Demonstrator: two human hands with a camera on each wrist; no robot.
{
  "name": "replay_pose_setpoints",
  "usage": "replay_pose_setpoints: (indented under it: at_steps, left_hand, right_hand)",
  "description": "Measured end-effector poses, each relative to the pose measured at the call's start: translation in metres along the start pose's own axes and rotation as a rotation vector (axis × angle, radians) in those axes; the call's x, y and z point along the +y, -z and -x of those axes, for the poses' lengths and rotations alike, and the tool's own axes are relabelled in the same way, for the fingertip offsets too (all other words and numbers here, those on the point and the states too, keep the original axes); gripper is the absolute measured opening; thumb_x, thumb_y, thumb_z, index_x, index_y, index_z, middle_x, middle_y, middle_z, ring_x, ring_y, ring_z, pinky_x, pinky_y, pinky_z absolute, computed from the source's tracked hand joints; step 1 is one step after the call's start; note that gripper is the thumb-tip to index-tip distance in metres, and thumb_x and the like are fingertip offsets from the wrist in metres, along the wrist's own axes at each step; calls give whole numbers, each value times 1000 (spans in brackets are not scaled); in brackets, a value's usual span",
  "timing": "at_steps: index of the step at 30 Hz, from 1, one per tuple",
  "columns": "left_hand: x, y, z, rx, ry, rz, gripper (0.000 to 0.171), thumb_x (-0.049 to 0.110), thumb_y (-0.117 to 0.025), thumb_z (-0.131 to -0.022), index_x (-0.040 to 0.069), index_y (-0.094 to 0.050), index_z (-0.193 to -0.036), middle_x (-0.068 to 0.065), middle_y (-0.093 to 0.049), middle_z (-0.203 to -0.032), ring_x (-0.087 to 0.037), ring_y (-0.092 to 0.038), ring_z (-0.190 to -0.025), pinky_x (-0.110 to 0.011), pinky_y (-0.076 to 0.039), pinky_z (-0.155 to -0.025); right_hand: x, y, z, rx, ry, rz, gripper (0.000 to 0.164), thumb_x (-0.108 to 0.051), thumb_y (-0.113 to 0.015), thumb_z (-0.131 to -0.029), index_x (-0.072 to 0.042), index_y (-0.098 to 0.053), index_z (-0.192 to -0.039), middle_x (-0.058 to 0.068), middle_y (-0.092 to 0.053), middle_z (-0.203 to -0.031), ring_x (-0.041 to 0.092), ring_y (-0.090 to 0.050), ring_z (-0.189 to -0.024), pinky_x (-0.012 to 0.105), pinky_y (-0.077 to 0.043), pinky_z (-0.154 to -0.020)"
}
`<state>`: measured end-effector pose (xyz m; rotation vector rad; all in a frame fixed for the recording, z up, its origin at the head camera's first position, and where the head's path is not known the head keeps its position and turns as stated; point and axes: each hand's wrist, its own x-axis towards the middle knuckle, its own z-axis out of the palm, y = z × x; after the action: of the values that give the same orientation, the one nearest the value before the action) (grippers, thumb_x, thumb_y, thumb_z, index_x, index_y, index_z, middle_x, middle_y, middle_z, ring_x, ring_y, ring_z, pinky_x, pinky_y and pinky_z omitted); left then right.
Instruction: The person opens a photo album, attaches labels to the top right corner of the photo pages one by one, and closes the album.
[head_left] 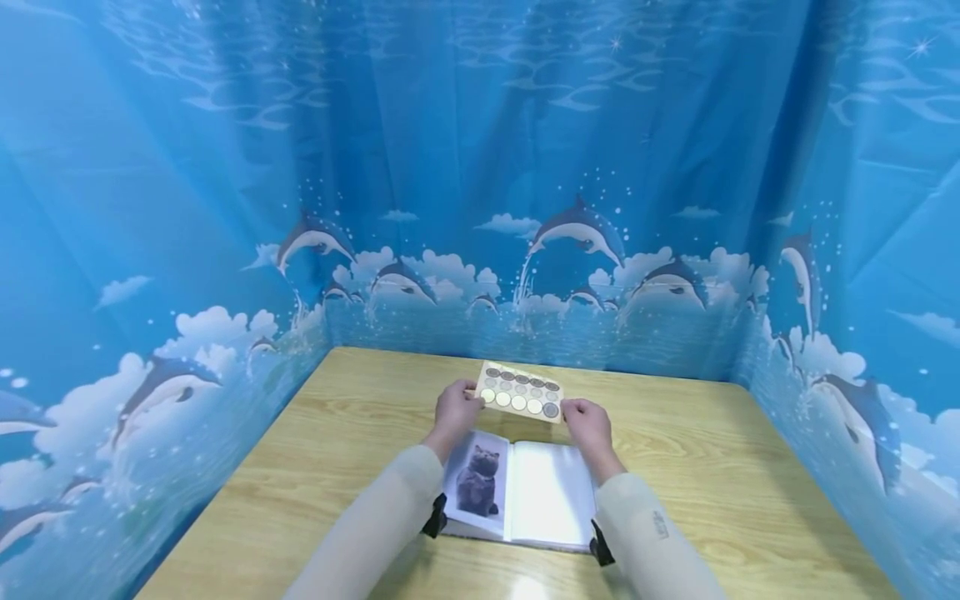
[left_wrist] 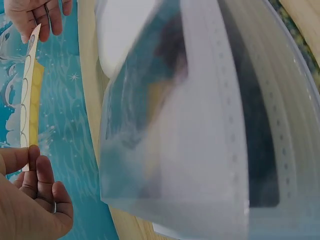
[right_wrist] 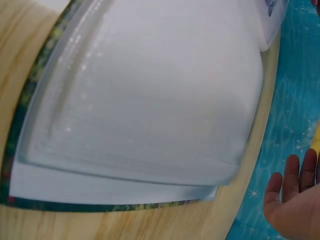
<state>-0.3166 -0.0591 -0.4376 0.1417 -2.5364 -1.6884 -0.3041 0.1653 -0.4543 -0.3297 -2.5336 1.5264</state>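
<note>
A cream rectangular card [head_left: 519, 385] with rows of round spots, some dark and some pale, is held up over the table. My left hand [head_left: 456, 414] pinches its left edge between thumb and fingers. At the right edge, my right hand [head_left: 589, 427] pinches the lower corner. Edge-on in the left wrist view, the card [left_wrist: 27, 105] stretches between both hands and shows a yellow back. Below it lies an open album [head_left: 553, 492] with clear-sleeved pages. A picture of a grey cat [head_left: 477, 482] fills its left page; the right page looks white.
The album rests on a light wooden table [head_left: 330, 467] near the front edge. Blue curtains [head_left: 480, 150] printed with dolphins and clouds enclose the table at the back and both sides. A dark strap [head_left: 436, 517] shows at the left sleeve.
</note>
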Motion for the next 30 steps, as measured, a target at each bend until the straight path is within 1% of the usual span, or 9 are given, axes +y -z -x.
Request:
replay_pose_setpoints:
  at_steps: [4,8,12,16,19,22,24,27,30]
  left_hand:
    - [1,-3,1,-8,19,48,32,5,-65,-91,2,-63,-122,-6,-62,-86,-24,-61,-78,-31,-53,-65]
    - [0,-5,2,-21,68,168,34,9,-65,-93,-2,-61,-125,-9,-67,-91,-29,-65,-89,-40,-56,-79]
    - [2,-8,6,-29,131,287,38,11,-65,-93,-3,-58,-128,-11,-69,-98,-28,-66,-93,-47,-52,-91]
    - [4,-12,13,-36,191,440,38,12,-65,-94,-3,-57,-129,-10,-69,-100,-23,-64,-91,-40,-52,-88]
    - [5,-19,17,-38,216,542,28,13,-66,-94,-2,-61,-118,-9,-70,-97,-21,-65,-89,-31,-51,-78]
    - [5,-28,20,-46,204,557,16,14,-67,-94,2,-63,-103,-7,-71,-94,-20,-66,-87,-27,-51,-73]
    - [6,-34,23,-60,190,552,13,14,-68,-93,3,-63,-98,-8,-71,-94,-21,-67,-88,-28,-52,-74]
    - [6,-44,28,-89,163,541,13,12,-68,-92,2,-65,-99,-12,-71,-97,-20,-67,-86,-30,-51,-74]
    - [7,-53,32,-116,154,550,15,10,-68,-92,0,-66,-103,-14,-71,-99,-18,-66,-85,-35,-53,-78]
  right_hand:
    - [1,2,1,-23,-50,-51,37,-26,-53,-101,4,-67,-115,20,-65,-114,33,-57,-105,48,-48,-90]
    - [0,3,4,-47,-93,-127,36,-25,-50,-102,5,-64,-117,22,-62,-121,35,-54,-113,52,-44,-99]
    - [0,0,6,-24,-110,-203,34,-22,-51,-101,6,-64,-116,23,-62,-121,36,-53,-115,53,-42,-103]
    - [0,-4,8,19,-132,-239,34,-21,-51,-101,6,-64,-117,22,-64,-116,35,-54,-111,50,-43,-99]
    - [-2,-7,9,42,-151,-272,34,-21,-51,-101,6,-65,-117,21,-64,-115,32,-54,-108,46,-45,-95]
    - [-5,-10,12,55,-164,-312,34,-21,-51,-101,7,-64,-117,21,-64,-116,32,-54,-107,44,-46,-94]
    - [-7,-12,14,61,-169,-332,35,-21,-52,-101,7,-64,-119,22,-64,-117,32,-55,-108,45,-46,-95]
    - [-11,-15,18,68,-175,-353,36,-21,-52,-101,8,-62,-121,23,-63,-118,34,-55,-110,46,-46,-97]
    - [-12,-18,21,66,-182,-371,38,-22,-52,-102,8,-61,-123,24,-63,-121,36,-55,-113,49,-45,-100]
